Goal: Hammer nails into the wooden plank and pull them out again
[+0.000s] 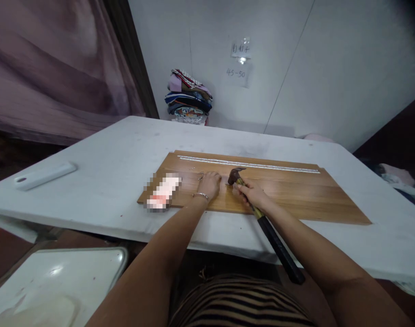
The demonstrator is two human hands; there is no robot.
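My right hand (253, 193) grips a claw hammer (275, 240) high on its shaft, close below the rusty head. The black grip slants down over the table's front edge. The hammer head is just above the wooden board (296, 195), beside a small thin piece (227, 184) that looks like a nail. To the left, my left hand (210, 184) rests low on the board with fingers curled down; what they hold, if anything, is hidden. Close by that hand lie a few thin nails (200, 174). A bracelet (200, 196) circles the left wrist.
Two white strips (248, 164) run along the board's far side. A blurred-out object (163, 191) sits at its left end. The white-covered table (112, 159) carries a white handle-like object (46, 175) and folded clothes (189, 97). A white stool (91, 268) stands lower left.
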